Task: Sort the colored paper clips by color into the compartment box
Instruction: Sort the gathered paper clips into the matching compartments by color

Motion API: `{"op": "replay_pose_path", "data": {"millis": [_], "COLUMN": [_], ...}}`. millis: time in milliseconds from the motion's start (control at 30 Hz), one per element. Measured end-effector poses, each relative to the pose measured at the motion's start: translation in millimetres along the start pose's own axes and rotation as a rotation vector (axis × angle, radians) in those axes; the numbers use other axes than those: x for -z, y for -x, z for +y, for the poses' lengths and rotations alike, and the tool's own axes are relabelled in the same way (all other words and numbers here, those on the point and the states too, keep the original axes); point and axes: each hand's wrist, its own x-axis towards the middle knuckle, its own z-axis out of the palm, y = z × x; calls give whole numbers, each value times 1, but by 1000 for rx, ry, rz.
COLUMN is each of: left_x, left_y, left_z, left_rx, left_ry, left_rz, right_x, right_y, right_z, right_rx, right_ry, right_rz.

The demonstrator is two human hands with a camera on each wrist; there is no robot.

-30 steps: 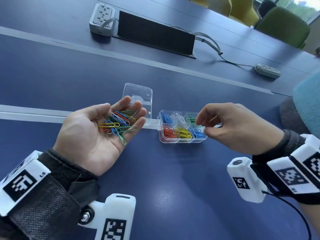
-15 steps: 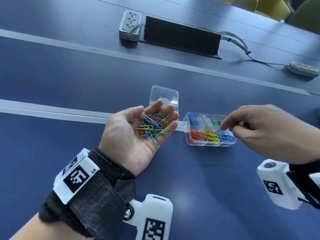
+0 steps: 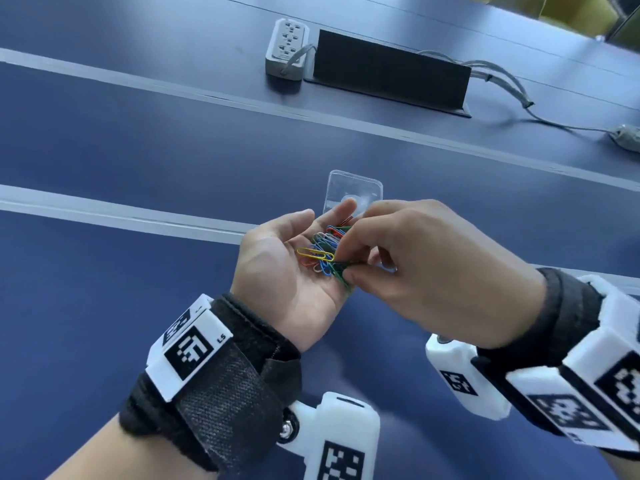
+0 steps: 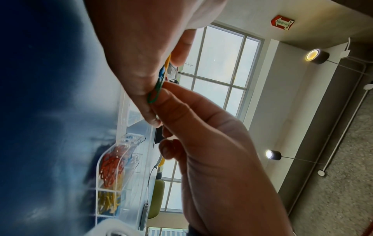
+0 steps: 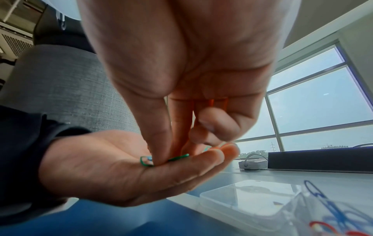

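My left hand (image 3: pixel 277 271) lies palm up above the blue table and cradles a loose pile of colored paper clips (image 3: pixel 322 251): yellow, blue, red and green. My right hand (image 3: pixel 349 268) reaches over the palm, and its thumb and forefinger pinch a green paper clip (image 3: pixel 341 271) at the pile's near edge. The same green paper clip (image 5: pixel 177 158) shows in the right wrist view, pressed against the left palm. The clear compartment box (image 4: pixel 113 175) holds red, yellow and blue clips in separate cells. In the head view my right hand hides it.
The box's clear lid (image 3: pixel 353 188) lies on the table just beyond my fingers. A grey power strip (image 3: pixel 286 48) and a raised black cable flap (image 3: pixel 391 77) sit farther back. Cables run right to a second power strip (image 3: pixel 628 136).
My right hand has moved left from the compartment box to my left palm and now pinches a green clip. The left hand still holds the pile palm up.
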Motion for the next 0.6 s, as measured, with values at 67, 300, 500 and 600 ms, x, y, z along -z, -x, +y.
{"op": "replay_pose_path", "data": {"millis": [67, 300, 500, 600], "left_x": [1, -1, -2, -1], "left_y": [0, 1, 3, 2], "left_z": [0, 1, 2, 3], "left_rx": [0, -7, -54, -76], "left_ry": [18, 80, 98, 108], "left_rz": [-1, -6, -33, -54], "right_x": [-1, 6, -5, -4], "right_y": [-2, 1, -1, -3], "right_z": [-1, -2, -7, -8], "right_rx": [-17, -134, -201, -207], "right_ry": [6, -306, -241, -258], "right_rz": [11, 57, 4, 40]}}
